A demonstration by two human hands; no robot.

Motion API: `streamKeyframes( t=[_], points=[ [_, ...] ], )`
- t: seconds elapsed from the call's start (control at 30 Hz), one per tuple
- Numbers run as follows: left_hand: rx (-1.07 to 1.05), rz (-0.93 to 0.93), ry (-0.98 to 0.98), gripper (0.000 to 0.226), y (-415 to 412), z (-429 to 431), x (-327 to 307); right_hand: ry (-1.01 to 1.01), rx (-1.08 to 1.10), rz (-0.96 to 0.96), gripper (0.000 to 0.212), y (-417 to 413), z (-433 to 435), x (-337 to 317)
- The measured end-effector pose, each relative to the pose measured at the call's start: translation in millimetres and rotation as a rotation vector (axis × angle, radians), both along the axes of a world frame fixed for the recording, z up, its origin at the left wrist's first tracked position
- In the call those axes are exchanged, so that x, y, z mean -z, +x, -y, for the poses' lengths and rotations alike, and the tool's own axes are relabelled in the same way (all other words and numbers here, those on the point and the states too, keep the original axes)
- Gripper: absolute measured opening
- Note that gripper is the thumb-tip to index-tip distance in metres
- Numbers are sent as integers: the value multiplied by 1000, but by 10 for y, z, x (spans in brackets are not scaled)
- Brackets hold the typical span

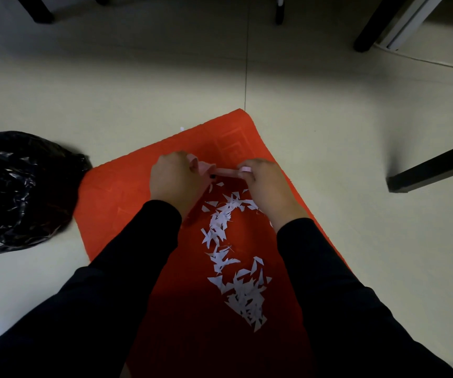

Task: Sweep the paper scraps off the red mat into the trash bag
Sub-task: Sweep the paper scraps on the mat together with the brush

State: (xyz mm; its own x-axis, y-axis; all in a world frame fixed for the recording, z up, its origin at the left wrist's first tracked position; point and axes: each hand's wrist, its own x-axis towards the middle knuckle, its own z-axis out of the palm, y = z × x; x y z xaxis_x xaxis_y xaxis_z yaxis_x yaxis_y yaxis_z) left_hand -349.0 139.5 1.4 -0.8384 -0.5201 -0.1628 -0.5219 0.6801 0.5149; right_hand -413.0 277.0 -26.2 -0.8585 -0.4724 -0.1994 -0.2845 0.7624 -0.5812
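With both hands closed on a pale pink strip (226, 171) held level just above the far end of the scraps (233, 257), best to treat it as a scraper: left hand (176, 181) pinching one end, right hand (264, 184) curled round the other, neither open. What the pink strip is made of, too small and dim to tell. Scraps strewn in a curving trail down the middle of the red mat (127, 192), thin near the hands, heaped thicker toward the body. Bag (20, 192) black, crumpled, on the floor (329, 118) off the mat's left edge, touching or nearly touching its corner; mouth not clearly visible. Advisable to keep the strip's edge flat to the mat, gather the trail into one heap first, then push left toward the bag in short strokes, so as not to flick light bits onto the floor. Wise, too, to open the bag's mouth beforehand. Own forearms in dark sleeves (143, 255) flanking the trail, likely to brush scraps aside. Dark furniture legs (432, 167) well apart, to the right and beyond, not in the way.
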Motion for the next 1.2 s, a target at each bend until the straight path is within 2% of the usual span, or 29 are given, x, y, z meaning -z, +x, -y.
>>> streamKeyframes(
  t=[0.27,0.43,0.6,0.67,0.77,0.9,1.07,1.2],
  points=[
    [-121,-71,-95,26,130,279,38,-35,56,-52,20,-7,52,27],
    [-217,-75,-78,44,191,338,-5,-46,4,-58,21,-20,212,114],
    [-282,-143,-51,24,247,452,55,82,-101,35,24,-41,358,168],
    [-321,-166,-40,22,275,504,78,151,-159,89,27,-50,353,100],
    [-366,-176,-14,23,330,559,94,149,-160,232,29,-73,268,-19],
    [-414,-198,35,20,428,607,108,217,-159,201,25,-132,170,-122],
    [-406,-218,51,19,550,565,65,75,-73,107,24,-82,169,-162],
    [-416,-216,70,18,621,517,42,130,-120,177,28,56,204,-101]
  ],
)
